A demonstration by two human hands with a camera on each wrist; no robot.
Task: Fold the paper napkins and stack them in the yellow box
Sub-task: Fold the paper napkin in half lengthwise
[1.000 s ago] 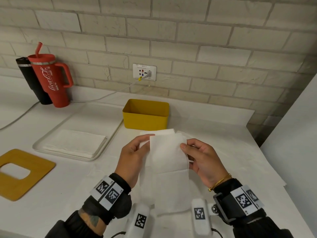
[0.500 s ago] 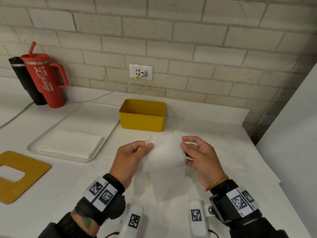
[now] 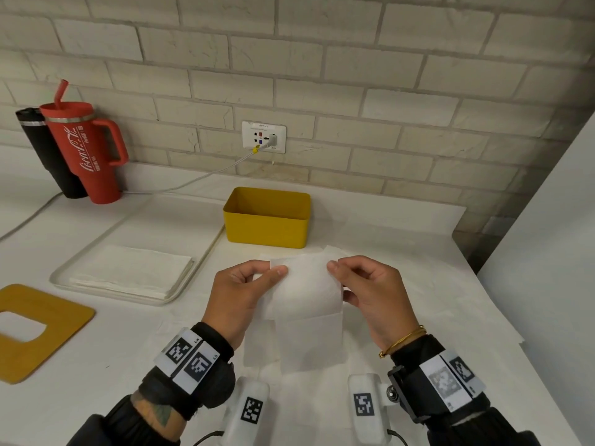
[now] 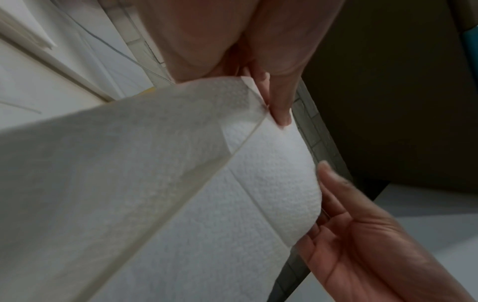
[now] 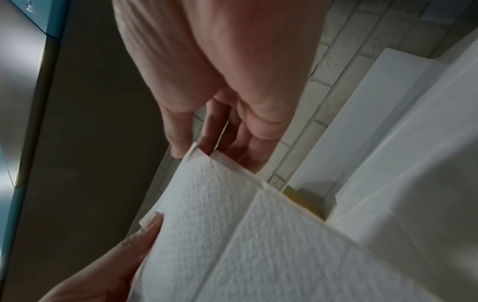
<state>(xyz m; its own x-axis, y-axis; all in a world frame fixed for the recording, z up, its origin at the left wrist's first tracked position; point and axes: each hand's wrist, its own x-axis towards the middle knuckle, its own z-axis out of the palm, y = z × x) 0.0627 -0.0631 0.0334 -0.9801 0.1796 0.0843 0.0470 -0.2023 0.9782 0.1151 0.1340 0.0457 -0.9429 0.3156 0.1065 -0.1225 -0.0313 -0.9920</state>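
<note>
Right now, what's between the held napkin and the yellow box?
Head view: only bare white tabletop paper lies between the napkin, pinched by the left hand and right hand, and the yellow box.

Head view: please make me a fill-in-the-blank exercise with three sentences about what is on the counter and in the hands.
1. Both hands, left hand and right hand, pinch one white ____.
2. The box behind the hands is ____ in colour.
3. The stack of napkins lies on a white ____, left of the box.

Missing words: napkin; yellow; tray
</note>
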